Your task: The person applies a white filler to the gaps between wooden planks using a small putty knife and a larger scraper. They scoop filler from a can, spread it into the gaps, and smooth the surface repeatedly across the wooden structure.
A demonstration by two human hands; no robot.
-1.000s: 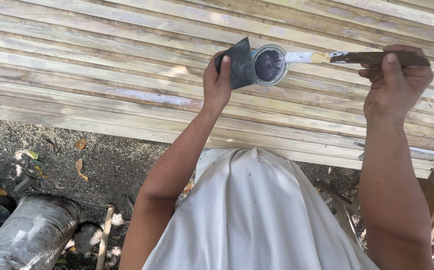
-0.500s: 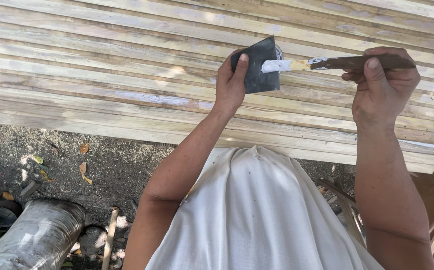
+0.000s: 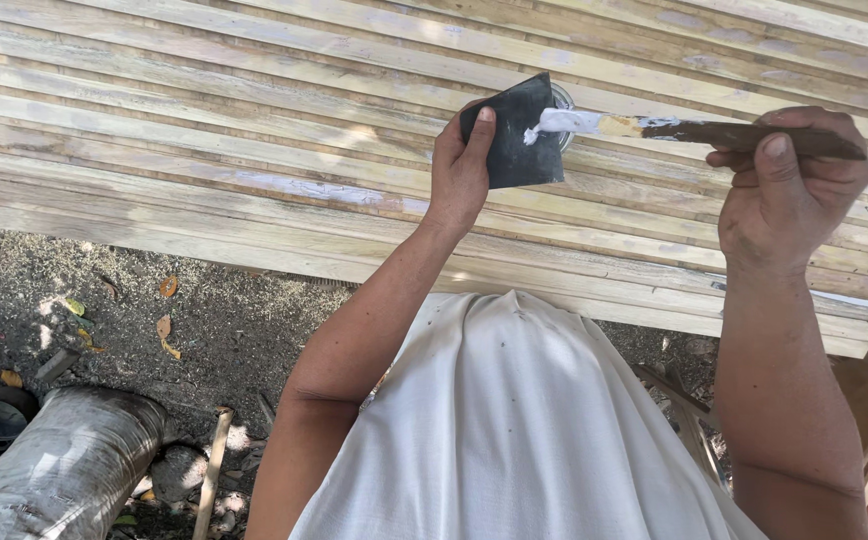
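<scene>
The left hand point(image 3: 459, 175) holds a dark grey, flat, square-cornered piece of sheet material point(image 3: 514, 130) upright above the pale slatted wooden panel point(image 3: 204, 130), its fingers closed on the sheet's lower left edge with the thumb pressed flat on the face. Just behind the sheet's upper right corner, the rim of a small clear round container point(image 3: 561, 110) peeks out; what supports it cannot be told.

The right hand point(image 3: 789, 195), to the right of the sheet and well apart from the left hand, has its fingers wrapped tight around the dark brown handle of a narrow blade-like tool point(image 3: 674, 128). The tool lies nearly level, and its tip, coated in white paste point(image 3: 564, 121), touches the sheet's upper right part.

Below the panel lie dark gravelly ground point(image 3: 204, 330) with dry leaves, a grey cylindrical pipe point(image 3: 54, 470) at the lower left, and the person's white shirt point(image 3: 514, 420).
</scene>
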